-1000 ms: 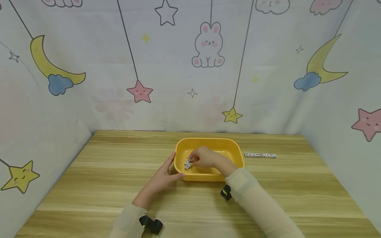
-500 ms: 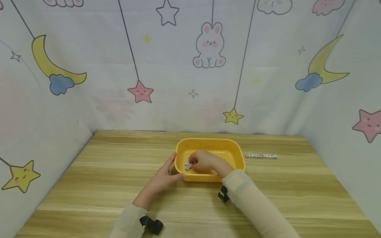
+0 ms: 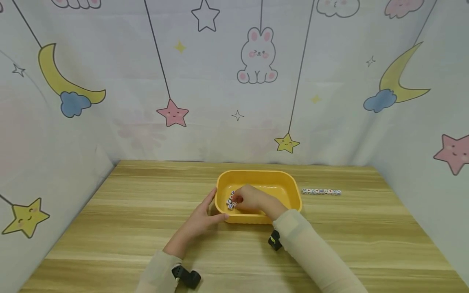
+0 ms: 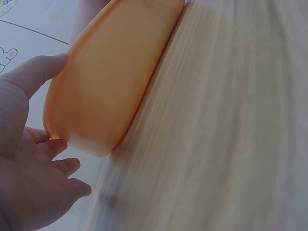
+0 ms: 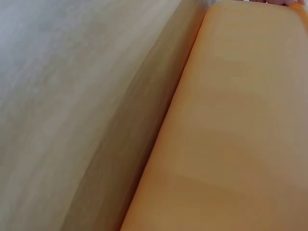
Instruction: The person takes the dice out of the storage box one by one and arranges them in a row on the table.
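Observation:
A yellow plastic box rests on the table with several white dice near its left end. Around the box's near left corner, my left hand spreads, thumb at the front wall and forefinger along the left side. In the left wrist view, the thumb of this hand meets the rim, and the lower fingers stand apart from the wall. My right hand reaches over the front rim into the box. Its fingers are bent down among the dice; I cannot tell whether they pinch one.
To the right of the box, a straight row of several dice lies on the wooden table. A printed curtain closes off the back and sides. The box's front wall fills much of the right wrist view.
My right hand has shifted slightly toward the near left inside the box, and the dice by its fingertips have moved a little. The left hand keeps its place at the corner.

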Demonstrator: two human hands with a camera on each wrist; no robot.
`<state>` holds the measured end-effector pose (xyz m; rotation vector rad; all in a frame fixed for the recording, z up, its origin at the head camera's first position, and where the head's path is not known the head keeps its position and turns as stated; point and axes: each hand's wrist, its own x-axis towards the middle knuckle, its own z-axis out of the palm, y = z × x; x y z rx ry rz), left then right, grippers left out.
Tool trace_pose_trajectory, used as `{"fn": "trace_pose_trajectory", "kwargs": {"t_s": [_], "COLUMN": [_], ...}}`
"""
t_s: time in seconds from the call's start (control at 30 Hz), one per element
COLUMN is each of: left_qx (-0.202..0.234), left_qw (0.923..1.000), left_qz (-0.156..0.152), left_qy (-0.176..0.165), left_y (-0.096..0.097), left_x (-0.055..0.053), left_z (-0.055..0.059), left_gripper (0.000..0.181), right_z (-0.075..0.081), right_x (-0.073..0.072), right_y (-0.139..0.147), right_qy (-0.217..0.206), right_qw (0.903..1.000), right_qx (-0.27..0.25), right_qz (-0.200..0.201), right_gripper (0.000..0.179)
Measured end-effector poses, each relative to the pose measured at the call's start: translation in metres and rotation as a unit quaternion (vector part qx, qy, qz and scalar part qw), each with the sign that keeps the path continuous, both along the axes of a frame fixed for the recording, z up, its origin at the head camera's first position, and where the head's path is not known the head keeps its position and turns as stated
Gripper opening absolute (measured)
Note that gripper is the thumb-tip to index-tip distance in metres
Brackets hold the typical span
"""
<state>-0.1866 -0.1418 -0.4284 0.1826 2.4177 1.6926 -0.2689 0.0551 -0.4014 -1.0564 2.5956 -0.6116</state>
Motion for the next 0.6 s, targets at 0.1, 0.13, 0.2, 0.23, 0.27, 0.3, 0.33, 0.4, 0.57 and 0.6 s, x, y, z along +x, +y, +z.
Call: {"fn": "trace_pose_trajectory", "kwargs": {"t_s": [0.1,0.13,0.2,0.23,0.27,0.3,0.33,0.4,0.57,0.6], "left_qx": [0.001,0.001,0.001,0.001,0.001,0.001,0.001,0.001,0.002,0.002], "left_qw": [1.0000,1.0000,1.0000,1.0000,1.0000,1.0000,0.9999,1.0000,1.0000,1.0000], "left_qz": [0.003,0.004,0.006,0.006,0.007,0.007,0.007,0.006,0.007,0.006], "left_qy": [-0.003,-0.004,-0.006,-0.007,-0.007,-0.007,-0.007,-0.007,-0.005,-0.005], "left_y": [0.001,0.001,0.002,0.002,0.002,0.002,0.002,0.002,0.002,0.002], "left_x": [0.000,0.000,0.001,0.001,0.001,0.001,0.001,0.000,0.000,0.000], "left_z": [0.001,0.001,0.001,0.001,0.001,0.001,0.001,0.001,0.000,0.000], "left_gripper": [0.094,0.094,0.094,0.095,0.095,0.095,0.095,0.095,0.095,0.095], "right_z": [0.001,0.001,0.002,0.004,0.005,0.008,0.010,0.014,0.023,0.025], "right_x": [0.000,0.000,0.000,0.000,0.000,0.000,0.000,-0.001,-0.003,-0.004], "right_y": [0.004,0.005,0.009,0.011,0.014,0.016,0.019,0.025,0.040,0.043], "right_qy": [0.003,0.004,0.006,0.006,0.006,0.006,0.008,0.012,0.031,0.032], "right_qw": [1.0000,1.0000,0.9999,0.9998,0.9997,0.9997,0.9996,0.9994,0.9990,0.9988], "right_qx": [-0.002,-0.002,-0.003,-0.003,-0.003,-0.005,-0.005,-0.007,-0.018,-0.020], "right_qz": [-0.002,-0.005,-0.011,-0.016,-0.022,-0.024,-0.028,-0.030,-0.029,-0.030], "right_gripper": [0.011,0.010,0.008,0.008,0.008,0.008,0.009,0.009,0.009,0.009]}}
